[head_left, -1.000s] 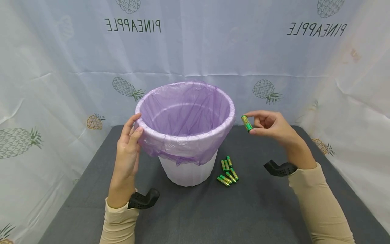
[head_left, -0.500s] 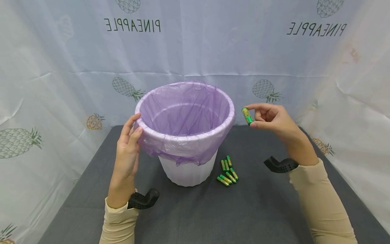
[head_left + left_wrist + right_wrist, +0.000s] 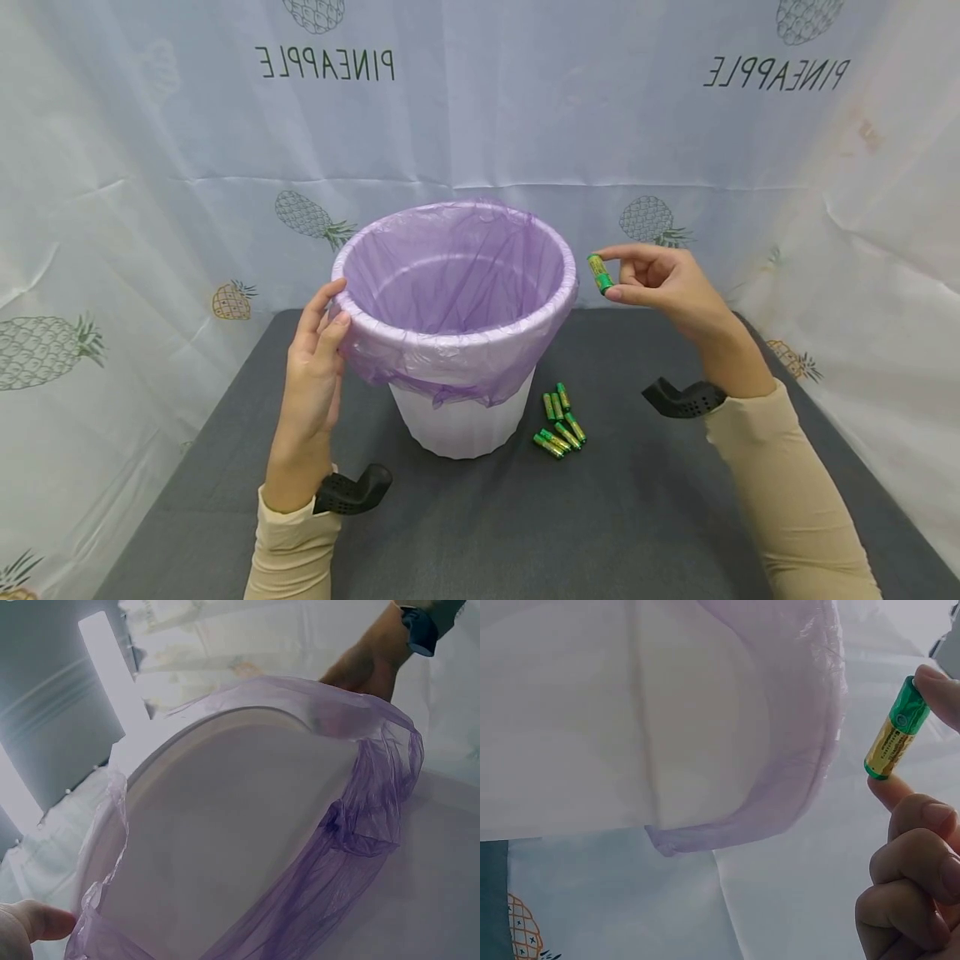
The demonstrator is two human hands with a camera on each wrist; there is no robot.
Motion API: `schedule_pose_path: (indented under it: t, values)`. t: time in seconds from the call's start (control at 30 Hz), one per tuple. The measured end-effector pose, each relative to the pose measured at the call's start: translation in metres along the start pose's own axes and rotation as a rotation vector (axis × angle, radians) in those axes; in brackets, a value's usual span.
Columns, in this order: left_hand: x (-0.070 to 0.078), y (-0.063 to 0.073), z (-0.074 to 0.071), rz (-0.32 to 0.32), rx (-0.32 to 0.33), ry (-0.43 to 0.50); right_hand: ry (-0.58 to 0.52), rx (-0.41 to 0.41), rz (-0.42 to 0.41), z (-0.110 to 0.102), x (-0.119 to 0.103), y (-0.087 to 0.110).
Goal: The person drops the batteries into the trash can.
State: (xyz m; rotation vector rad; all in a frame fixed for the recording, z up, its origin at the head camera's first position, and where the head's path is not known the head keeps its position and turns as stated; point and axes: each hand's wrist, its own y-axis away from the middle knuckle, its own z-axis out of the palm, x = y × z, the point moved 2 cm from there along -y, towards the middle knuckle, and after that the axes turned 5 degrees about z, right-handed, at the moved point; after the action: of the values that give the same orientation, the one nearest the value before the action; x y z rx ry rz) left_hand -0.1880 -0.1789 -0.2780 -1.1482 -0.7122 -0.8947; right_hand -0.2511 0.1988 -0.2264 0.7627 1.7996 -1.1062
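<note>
Along the left edge of the dark, matte tabletop (image 3: 480, 542) hangs a pale, creased curtain (image 3: 465, 125), printed with line-drawn pineapples, which also runs behind the back edge and past the right one; from the front edge, left of the middle, reaches one wrinkled beige sleeve (image 3: 292, 554), with one curved, perforated black bracket (image 3: 352, 492) at its wrist; above it the left hand (image 3: 315, 358) is fairly open, palm toward the bin (image 3: 461, 429), fingers gently bent, fingertips and thumb resting against the left of the rim; that one bin stands upright at mid-table, toward the back edge, round, of smooth white plastic, narrowing to a wavy base; one thin, filmy purple bag (image 3: 427, 387) lines it, turned over the rim and hanging outside in a crinkled, uneven hem; just right of the base lie seven shiny green-and-gold loose batteries (image 3: 567, 436), small cylinders, three toward the back edge and four nearer the front; over the tabletop's right half, near the rim but outside it, the right hand (image 3: 678, 292) pinches one more such battery (image 3: 897, 729), tilted, end to end between thumb and forefinger, the other fingers folded toward the palm; a second beige sleeve and bracket run toward the front right corner.
</note>
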Motion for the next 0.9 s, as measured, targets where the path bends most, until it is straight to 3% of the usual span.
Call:
schedule_pose_path:
  t: [0.5, 0.9]
  values:
    - [-0.001, 0.000, -0.001, -0.002, 0.010, -0.008, 0.022, 0.027, 0.056, 0.019, 0.005, -0.019]
    - [-0.001, 0.000, -0.001, 0.003, -0.006, -0.002, 0.049, 0.097, 0.103, 0.028, 0.006, -0.024]
